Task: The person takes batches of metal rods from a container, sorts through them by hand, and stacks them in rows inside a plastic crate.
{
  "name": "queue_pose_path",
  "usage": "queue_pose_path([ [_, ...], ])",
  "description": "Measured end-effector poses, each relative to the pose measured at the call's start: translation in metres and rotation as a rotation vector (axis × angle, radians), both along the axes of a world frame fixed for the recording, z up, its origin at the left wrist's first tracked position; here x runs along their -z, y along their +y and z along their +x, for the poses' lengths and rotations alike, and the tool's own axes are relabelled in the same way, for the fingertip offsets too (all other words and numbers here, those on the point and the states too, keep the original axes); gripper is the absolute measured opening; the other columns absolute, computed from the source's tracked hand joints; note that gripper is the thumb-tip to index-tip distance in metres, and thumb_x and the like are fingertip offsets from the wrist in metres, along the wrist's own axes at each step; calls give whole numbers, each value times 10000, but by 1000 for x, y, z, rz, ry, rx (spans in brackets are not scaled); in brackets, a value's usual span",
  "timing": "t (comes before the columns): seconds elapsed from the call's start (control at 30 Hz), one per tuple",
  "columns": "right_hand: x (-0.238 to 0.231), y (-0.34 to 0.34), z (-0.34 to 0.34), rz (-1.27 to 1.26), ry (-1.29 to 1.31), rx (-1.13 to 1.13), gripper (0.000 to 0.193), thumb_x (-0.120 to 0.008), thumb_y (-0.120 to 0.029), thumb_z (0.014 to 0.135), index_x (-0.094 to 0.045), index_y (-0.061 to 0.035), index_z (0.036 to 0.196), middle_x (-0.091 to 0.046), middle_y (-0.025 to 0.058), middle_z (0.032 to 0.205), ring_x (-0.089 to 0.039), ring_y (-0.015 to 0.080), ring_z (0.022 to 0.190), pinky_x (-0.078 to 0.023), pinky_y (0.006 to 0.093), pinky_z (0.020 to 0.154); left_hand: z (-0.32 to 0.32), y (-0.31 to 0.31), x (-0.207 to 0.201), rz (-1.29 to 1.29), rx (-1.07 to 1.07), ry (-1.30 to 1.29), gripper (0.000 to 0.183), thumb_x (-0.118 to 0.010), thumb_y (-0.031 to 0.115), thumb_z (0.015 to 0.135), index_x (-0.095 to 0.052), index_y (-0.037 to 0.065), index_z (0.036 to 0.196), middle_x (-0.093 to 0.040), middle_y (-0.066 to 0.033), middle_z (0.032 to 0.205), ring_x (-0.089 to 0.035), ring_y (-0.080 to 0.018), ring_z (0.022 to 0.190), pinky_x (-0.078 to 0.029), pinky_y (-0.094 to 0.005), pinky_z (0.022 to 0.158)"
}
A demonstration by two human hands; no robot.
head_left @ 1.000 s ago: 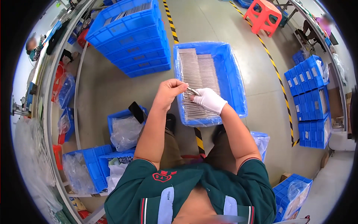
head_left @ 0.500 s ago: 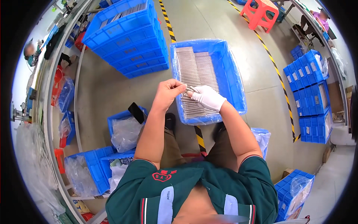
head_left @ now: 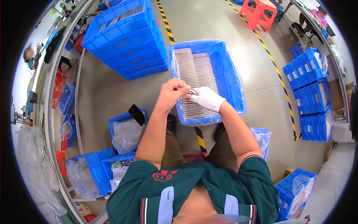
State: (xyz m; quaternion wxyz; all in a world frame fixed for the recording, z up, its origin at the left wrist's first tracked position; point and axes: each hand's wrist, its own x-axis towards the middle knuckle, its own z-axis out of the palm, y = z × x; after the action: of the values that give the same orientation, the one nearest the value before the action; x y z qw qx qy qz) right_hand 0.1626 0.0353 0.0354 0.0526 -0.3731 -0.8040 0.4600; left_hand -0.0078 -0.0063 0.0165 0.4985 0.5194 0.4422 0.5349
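My bare left hand (head_left: pixel 170 94) pinches a small shiny metal piece (head_left: pixel 192 92) between thumb and fingers. Opposite it, my right hand (head_left: pixel 207 99), in a white glove with bare fingertips, is closed on the same metal piece or others beside it; their number is hard to tell. Both hands are above the near left part of a blue crate (head_left: pixel 234 80) lined with clear plastic. Inside, thin silvery metal parts (head_left: pixel 187 67) stand packed in two long rows along the left and middle. Bare crate floor shows to the right of the rows.
A stack of blue crates (head_left: pixel 130 48) rises at the far left. More crates (head_left: pixel 307 93) are stacked at the right. A black phone (head_left: pixel 137 114) rests on a crate near my left knee. A red stool (head_left: pixel 257 15) stands far off, beyond striped floor tape (head_left: pixel 274 67).
My hands stay together over the crate, with the fingers slightly shifted around the metal. The left fingers have curled in a little more. The crate has hardly moved in view.
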Motion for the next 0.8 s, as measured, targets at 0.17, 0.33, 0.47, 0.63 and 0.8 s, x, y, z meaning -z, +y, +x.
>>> queue_pose_path([
  [0.17,-6,-1,0,24,-8,-18,486,-394,-467,873,-580,-24,940,-597,215,868,-546,388,853,-412,429,745,-1,1,-3,-54,62,-12,93,-641,67,768,-641,-26,776,-550,-41,838,-534,-112,746,-396,-229,748],
  [0.33,14,13,7,-259,207,107,342,-496,-378,866,-560,-45,815,-524,70,614,-517,191,546,-407,319,516,-2,9,-11,-108,-235,-243,113,-651,106,778,-623,5,821,-578,-12,775,-540,-94,714,-409,-218,708],
  [0.47,9,3,1,-956,779,378,217,-568,-255,857,-444,-135,726,-351,-47,522,-278,56,384,-196,214,353,3,17,20,-284,-410,-538,171,-575,204,850,-582,36,816,-589,-20,746,-522,-113,669,-421,-262,695],
  [0.63,18,-10,-28,-639,922,608,247,-532,-277,882,-474,-84,740,-452,-3,553,-422,94,466,-319,212,425,39,18,64,-555,-372,-1055,186,-489,218,893,-530,40,927,-580,-60,862,-545,-181,750,-446,-341,744],
  [0.8,2,-19,-33,-340,1082,510,213,-539,-238,880,-492,-44,805,-506,12,630,-468,84,529,-385,197,519,62,25,39,-644,-251,-1246,240,-400,263,929,-490,55,849,-535,-48,759,-526,-159,687,-454,-307,655],
])
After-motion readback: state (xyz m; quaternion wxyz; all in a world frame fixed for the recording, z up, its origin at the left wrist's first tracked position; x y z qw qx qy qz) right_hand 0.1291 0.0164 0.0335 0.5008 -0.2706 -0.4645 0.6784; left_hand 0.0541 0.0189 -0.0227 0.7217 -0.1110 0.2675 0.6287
